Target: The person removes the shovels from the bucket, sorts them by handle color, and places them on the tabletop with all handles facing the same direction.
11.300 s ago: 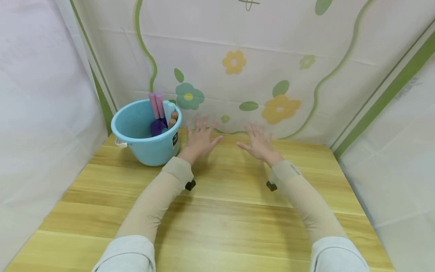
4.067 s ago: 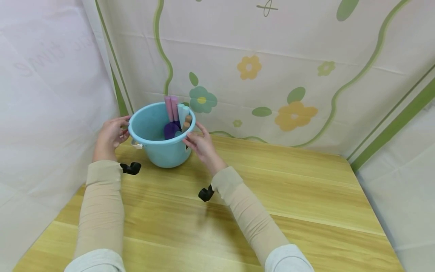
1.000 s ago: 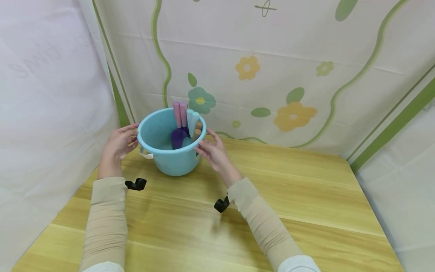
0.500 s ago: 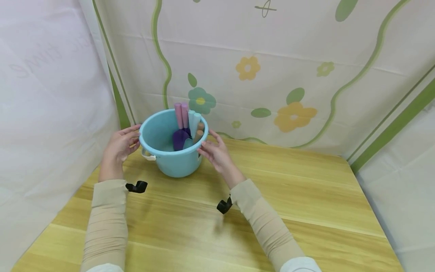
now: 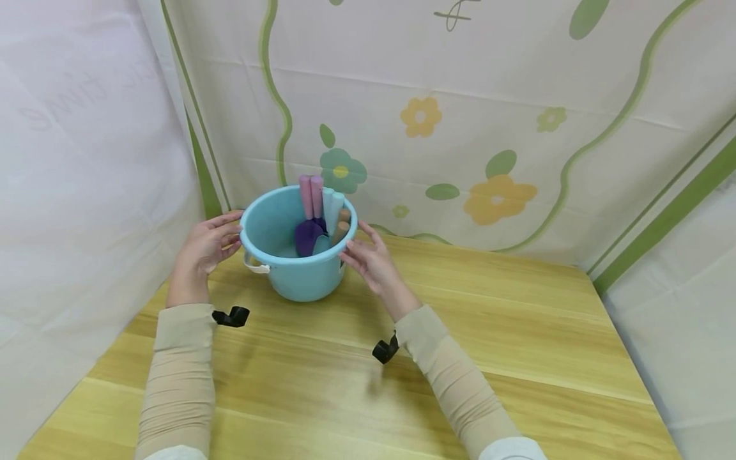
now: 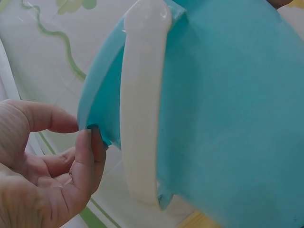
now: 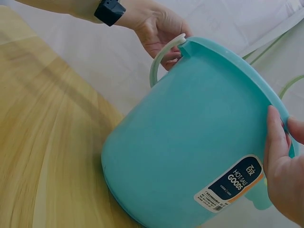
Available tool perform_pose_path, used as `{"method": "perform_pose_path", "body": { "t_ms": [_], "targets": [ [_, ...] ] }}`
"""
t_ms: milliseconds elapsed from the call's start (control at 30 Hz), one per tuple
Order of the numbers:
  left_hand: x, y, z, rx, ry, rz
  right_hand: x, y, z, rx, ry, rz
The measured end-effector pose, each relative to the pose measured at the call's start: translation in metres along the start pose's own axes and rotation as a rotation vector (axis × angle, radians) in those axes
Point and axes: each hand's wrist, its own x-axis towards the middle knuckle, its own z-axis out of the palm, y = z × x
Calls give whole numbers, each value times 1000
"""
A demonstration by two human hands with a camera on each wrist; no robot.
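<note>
- The blue bucket [image 5: 305, 282] sits upright at the far left of the surface [image 5: 489, 319]; its base seems to touch down, though that is hard to confirm.
- The left hand [image 5: 208, 246] and right hand [image 5: 374, 260] pinch opposite sides of its rim [image 5: 299, 261].
- Probably light, stiff, smooth plastic; the lipped rim offers firm hold.
- Handled tools [image 5: 317, 195] likely weight its right side.

The blue bucket [image 5: 306, 279] has shifted rightward and away from the back curtain [image 5: 471, 108].
</note>
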Motion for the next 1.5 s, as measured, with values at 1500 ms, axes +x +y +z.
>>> {"method": "perform_pose_path", "body": {
  "t_ms": [1500],
  "targets": [
    [1, -5, 11, -19, -31, -28, -11, -7, -14, -2, -7, -13]
  ]
}}
